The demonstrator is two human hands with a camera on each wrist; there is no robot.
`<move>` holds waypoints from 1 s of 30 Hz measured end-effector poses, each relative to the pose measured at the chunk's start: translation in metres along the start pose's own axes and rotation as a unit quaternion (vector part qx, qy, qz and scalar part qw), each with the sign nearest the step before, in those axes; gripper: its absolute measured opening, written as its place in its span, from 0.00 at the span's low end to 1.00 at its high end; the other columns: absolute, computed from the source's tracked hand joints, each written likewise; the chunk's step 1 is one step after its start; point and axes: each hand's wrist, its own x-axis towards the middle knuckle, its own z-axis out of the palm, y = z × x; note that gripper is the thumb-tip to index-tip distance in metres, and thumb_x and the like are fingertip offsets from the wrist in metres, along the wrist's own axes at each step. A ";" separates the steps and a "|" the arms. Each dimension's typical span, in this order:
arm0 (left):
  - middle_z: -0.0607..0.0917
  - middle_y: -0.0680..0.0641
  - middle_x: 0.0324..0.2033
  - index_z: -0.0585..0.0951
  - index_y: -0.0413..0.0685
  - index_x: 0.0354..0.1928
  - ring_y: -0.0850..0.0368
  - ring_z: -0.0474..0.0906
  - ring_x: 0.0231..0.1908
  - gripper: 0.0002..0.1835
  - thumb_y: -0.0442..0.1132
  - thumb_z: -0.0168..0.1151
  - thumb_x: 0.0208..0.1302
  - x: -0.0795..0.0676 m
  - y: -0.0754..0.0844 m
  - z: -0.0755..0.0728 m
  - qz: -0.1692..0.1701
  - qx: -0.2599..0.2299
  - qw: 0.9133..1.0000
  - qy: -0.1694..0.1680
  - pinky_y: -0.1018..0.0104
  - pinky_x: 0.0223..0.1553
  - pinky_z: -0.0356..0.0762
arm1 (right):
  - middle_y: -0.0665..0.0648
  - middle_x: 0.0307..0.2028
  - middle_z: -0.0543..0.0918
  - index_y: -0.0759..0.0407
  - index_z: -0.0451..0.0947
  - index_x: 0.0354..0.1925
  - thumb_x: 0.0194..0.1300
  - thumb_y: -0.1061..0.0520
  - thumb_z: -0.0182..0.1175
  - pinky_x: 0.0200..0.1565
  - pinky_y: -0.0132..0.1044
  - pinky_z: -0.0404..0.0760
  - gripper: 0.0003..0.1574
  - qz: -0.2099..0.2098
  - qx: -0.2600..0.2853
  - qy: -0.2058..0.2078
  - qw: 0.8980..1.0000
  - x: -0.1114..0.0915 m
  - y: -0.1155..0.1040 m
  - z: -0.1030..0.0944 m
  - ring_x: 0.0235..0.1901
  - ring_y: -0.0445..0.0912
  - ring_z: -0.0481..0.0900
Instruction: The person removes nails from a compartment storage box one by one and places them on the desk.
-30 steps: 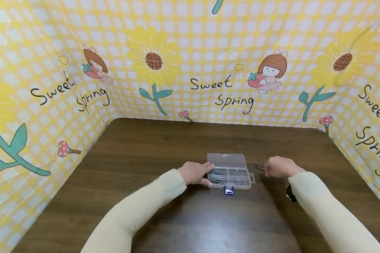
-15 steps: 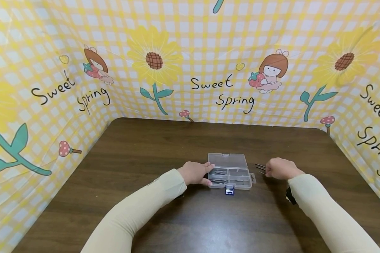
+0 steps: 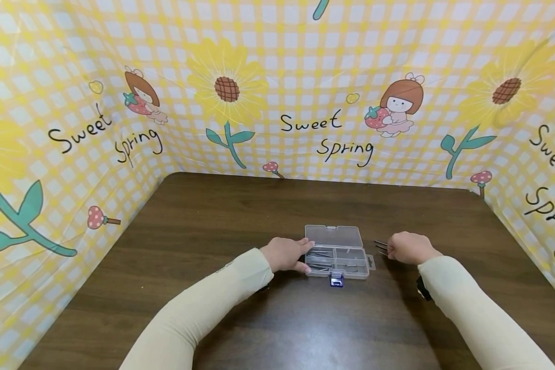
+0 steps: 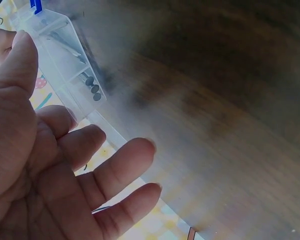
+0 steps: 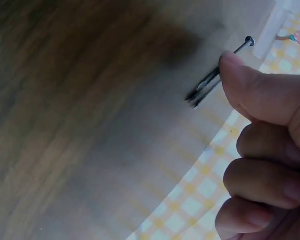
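Note:
A clear plastic box [image 3: 350, 253] lies on the table with its lid [image 3: 334, 236] folded back behind it. Several nails [image 3: 321, 254] fill the left compartments, their round heads [image 4: 95, 89] showing in the left wrist view. My left hand [image 3: 282, 253] rests against the box's left side, thumb and fingers spread at its edge. To the right of the box, my right hand [image 3: 411, 248] pinches several nails [image 5: 204, 90] between thumb and index finger, the other fingers curled in. One nail head [image 5: 250, 41] sticks out past the thumb.
A blue latch [image 3: 336, 280] hangs at the box's front edge, and a hanging tab [image 3: 371, 262] juts from its right side. The brown wooden table [image 3: 222, 205] is backed and flanked by a yellow checked cloth [image 3: 277, 61] with sunflowers.

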 end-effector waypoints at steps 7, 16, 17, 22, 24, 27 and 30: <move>0.62 0.53 0.70 0.58 0.57 0.74 0.54 0.77 0.55 0.42 0.64 0.54 0.61 0.001 0.001 -0.001 -0.001 0.001 1.000 -0.002 0.62 0.42 0.78 | 0.47 0.19 0.70 0.52 0.73 0.18 0.58 0.64 0.63 0.23 0.41 0.67 0.16 -0.001 -0.014 0.018 1.000 0.002 0.001 0.004 0.21 0.42 0.65; 0.62 0.53 0.70 0.59 0.57 0.74 0.53 0.76 0.55 0.41 0.63 0.54 0.61 -0.001 0.001 -0.002 -0.002 -0.002 1.000 -0.004 0.61 0.44 0.77 | 0.45 0.14 0.55 0.48 0.56 0.12 0.58 0.66 0.62 0.21 0.37 0.57 0.29 0.003 -0.005 0.033 0.999 0.005 -0.002 0.004 0.18 0.41 0.52; 0.62 0.53 0.70 0.59 0.57 0.74 0.53 0.76 0.56 0.41 0.63 0.54 0.61 -0.002 0.001 -0.003 -0.002 -0.002 1.000 -0.005 0.61 0.44 0.77 | 0.46 0.15 0.54 0.48 0.56 0.12 0.58 0.66 0.62 0.21 0.37 0.57 0.30 0.004 -0.004 0.032 0.999 0.005 -0.003 0.003 0.18 0.41 0.51; 0.63 0.53 0.70 0.59 0.57 0.74 0.54 0.75 0.57 0.41 0.64 0.54 0.61 -0.003 0.002 -0.006 -0.002 0.001 1.000 -0.007 0.61 0.43 0.77 | 0.46 0.15 0.59 0.49 0.60 0.13 0.58 0.65 0.62 0.22 0.38 0.61 0.27 0.010 -0.009 0.026 1.000 0.006 -0.002 0.004 0.18 0.41 0.57; 0.63 0.53 0.70 0.59 0.57 0.74 0.54 0.75 0.56 0.41 0.64 0.54 0.61 -0.003 0.002 -0.006 -0.002 0.002 1.000 -0.008 0.62 0.42 0.77 | 0.47 0.15 0.62 0.50 0.63 0.13 0.58 0.65 0.62 0.22 0.39 0.62 0.25 0.009 -0.011 0.025 1.000 0.006 -0.001 0.005 0.18 0.41 0.59; 0.63 0.53 0.70 0.59 0.57 0.74 0.54 0.75 0.57 0.41 0.64 0.54 0.61 -0.003 0.002 -0.005 -0.004 0.000 1.000 -0.009 0.62 0.42 0.77 | 0.47 0.16 0.63 0.50 0.64 0.13 0.58 0.65 0.62 0.22 0.39 0.62 0.24 0.005 -0.016 0.029 0.999 0.007 0.000 0.007 0.19 0.42 0.60; 0.63 0.53 0.70 0.59 0.57 0.73 0.54 0.75 0.57 0.41 0.64 0.55 0.61 -0.003 0.002 -0.005 -0.005 -0.002 1.000 -0.007 0.62 0.43 0.77 | 0.47 0.16 0.63 0.50 0.64 0.13 0.57 0.65 0.62 0.22 0.39 0.62 0.23 0.003 -0.019 0.033 0.999 0.008 0.001 0.007 0.19 0.42 0.60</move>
